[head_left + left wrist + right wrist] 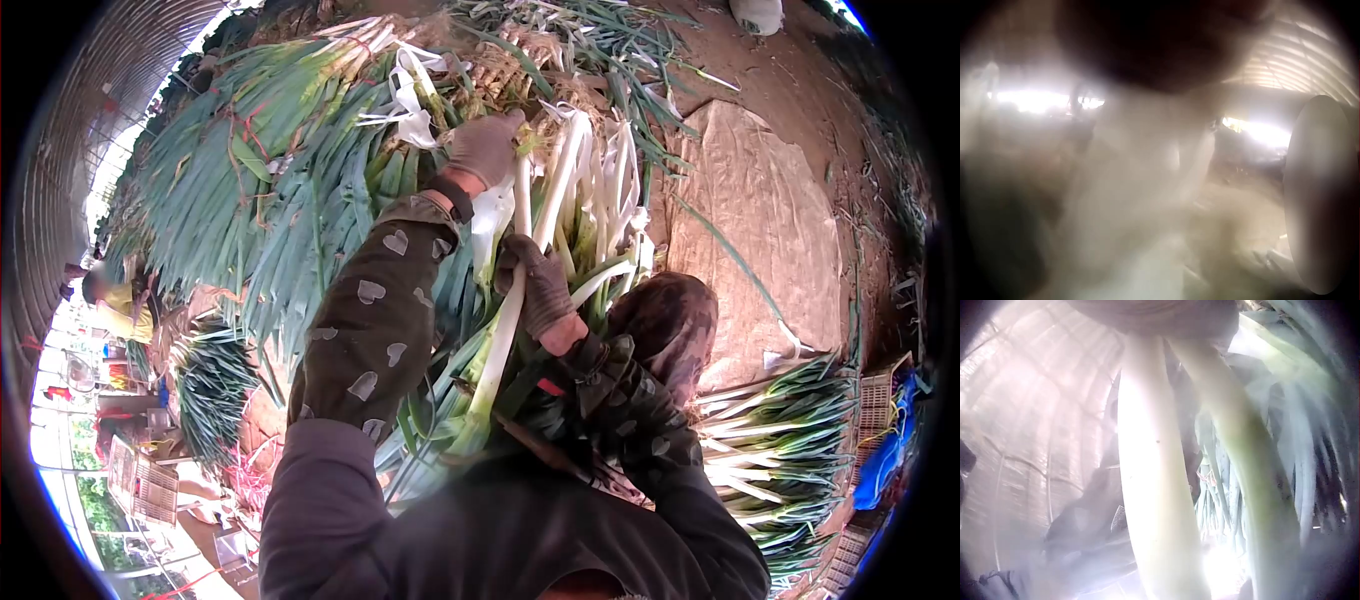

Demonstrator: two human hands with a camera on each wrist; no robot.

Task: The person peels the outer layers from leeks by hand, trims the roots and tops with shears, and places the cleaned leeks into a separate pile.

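In the head view a long leek (494, 362) with a white shaft runs from its root end down toward the person's lap. The gloved left hand (484, 150) is at the root end, fingers curled against it. Lower down, the gloved right hand (543, 288) grips the white shaft. Another white shaft (562, 180) lies close beside it. Two pale stalks, one whiter (1159, 469) and one greener (1249, 456), extend from under the right hand in the right wrist view. The left wrist view is too blurred to show the fingers.
A large heap of leeks (290, 190) spreads at the upper left, with peeled white skins (412, 105) on it. Brown sheeting (755, 230) covers ground at the right. More leeks (770, 450) lie at the lower right, near plastic crates (878, 410). Another person (125, 308) is at the far left.
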